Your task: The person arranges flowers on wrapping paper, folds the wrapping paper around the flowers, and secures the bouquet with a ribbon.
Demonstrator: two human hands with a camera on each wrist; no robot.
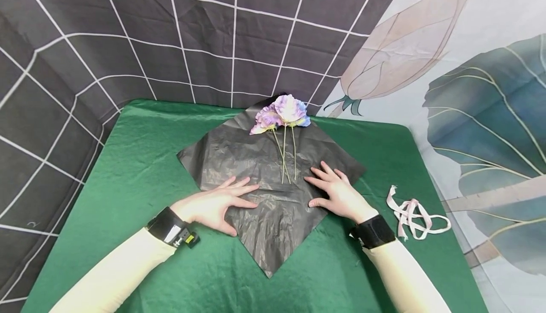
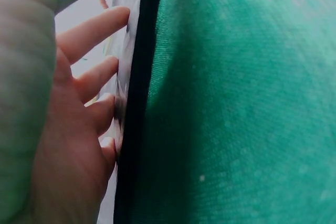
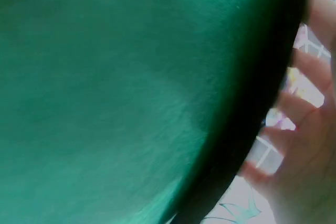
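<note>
A black sheet of thin wrapping paper [image 1: 239, 152] lies like a diamond, one corner toward the person. Artificial flowers [image 1: 290, 109] with purple, pink and blue petals rest on its far part, their thin stems [image 1: 284, 156] pointing to the near side. Fingers spread, my left hand [image 1: 217, 204] rests on the sheet's left part; the left wrist view shows these fingertips [image 2: 122, 17] along the dark paper edge. On the right part lies my right hand [image 1: 339, 190], fingers extended beside the stem ends. Its fingers [image 3: 299, 108] also show in the right wrist view.
A green cloth [image 1: 141, 161] covers the table. To the right of the right wrist lies a loosely looped pale pink ribbon [image 1: 411, 216]. Behind the table hangs a dark grid-patterned curtain [image 1: 204, 24], with a flower-printed white one [image 1: 396, 57] at the right.
</note>
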